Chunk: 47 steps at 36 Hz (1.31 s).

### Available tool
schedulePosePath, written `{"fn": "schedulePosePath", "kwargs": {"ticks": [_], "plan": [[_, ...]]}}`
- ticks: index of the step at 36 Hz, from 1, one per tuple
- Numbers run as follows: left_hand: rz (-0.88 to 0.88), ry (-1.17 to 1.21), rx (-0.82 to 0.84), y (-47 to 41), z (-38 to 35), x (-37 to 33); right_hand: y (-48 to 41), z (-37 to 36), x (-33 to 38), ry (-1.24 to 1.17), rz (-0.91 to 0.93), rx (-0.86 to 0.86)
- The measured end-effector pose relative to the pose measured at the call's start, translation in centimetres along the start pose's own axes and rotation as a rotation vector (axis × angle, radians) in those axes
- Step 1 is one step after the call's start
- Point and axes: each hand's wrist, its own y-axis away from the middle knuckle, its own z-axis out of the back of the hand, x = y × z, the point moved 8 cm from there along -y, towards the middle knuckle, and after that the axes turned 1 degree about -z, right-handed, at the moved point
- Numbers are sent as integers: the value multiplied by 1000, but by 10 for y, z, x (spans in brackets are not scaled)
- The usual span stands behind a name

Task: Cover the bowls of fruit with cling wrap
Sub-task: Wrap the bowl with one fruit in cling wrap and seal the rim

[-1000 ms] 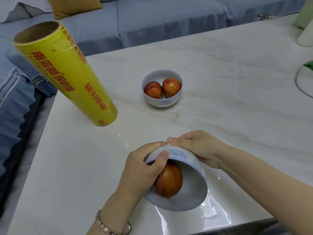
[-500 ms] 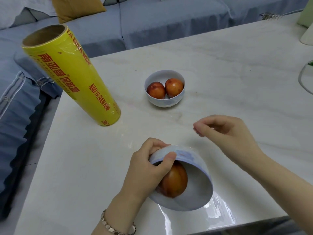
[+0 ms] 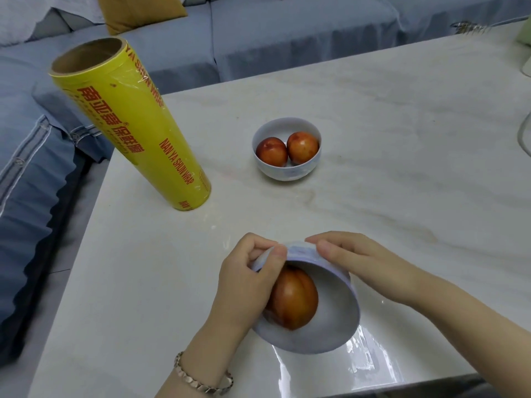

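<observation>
The left hand point(image 3: 247, 285) grips the near bowl point(image 3: 324, 331) at its left rim, with the fingers curled over the outside and the thumb laid across the rim above the fruit point(image 3: 293, 300). A bracelet point(image 3: 201, 383) sits on that wrist. The right hand point(image 3: 356, 262) lies over the bowl's upper outer wall, thumb and forefinger at the rim and the other fingers bent lightly round the curve. Whether it also pinches film there cannot be told. Between the two hands the bowl is tipped on its side, its mouth facing the person, and one large red-orange fruit rests inside against the left wall. The bowl stands close to the table's near edge. A clear sheet of film point(image 3: 370, 357) shines on the table point(image 3: 402, 139) just under and to the right of it. Whether film already covers the mouth is not clear. Farther back, near the middle of the table, the far bowl point(image 3: 287, 173) stands upright and uncovered with two small red fruits point(image 3: 271, 152) side by side in it. To its left the yellow roll point(image 3: 135, 130) stands on end near the table's left edge. Behind the table runs a blue sofa point(image 3: 287, 38) with a mustard cushion point(image 3: 138, 10).
</observation>
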Motion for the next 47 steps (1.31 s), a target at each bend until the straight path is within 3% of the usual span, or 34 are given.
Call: {"fn": "schedulePosePath", "kwargs": {"ticks": [6, 10, 17, 21, 28, 38, 42, 47], "plan": [[101, 103, -197, 2, 4, 9, 18, 17, -23, -250, -47, -120], [108, 149, -94, 5, -16, 12, 22, 31, -24, -271, -41, -232], [66, 151, 157, -12, -27, 5, 22, 33, -31, -301, -44, -270], [57, 170, 241, -17, -30, 3, 14, 26, -27, -249, -67, -203], [-113, 127, 114, -4, -22, -5, -6, 28, -16, -181, -184, -18], [-86, 168, 130, -1, -26, -5, -23, 19, -10, -37, -301, 229], [-88, 196, 145, 1, -26, -6, -22, 16, -11, -49, -298, 219], [-121, 187, 163, 5, -27, -10, -22, 10, -20, -55, -284, 45]]}}
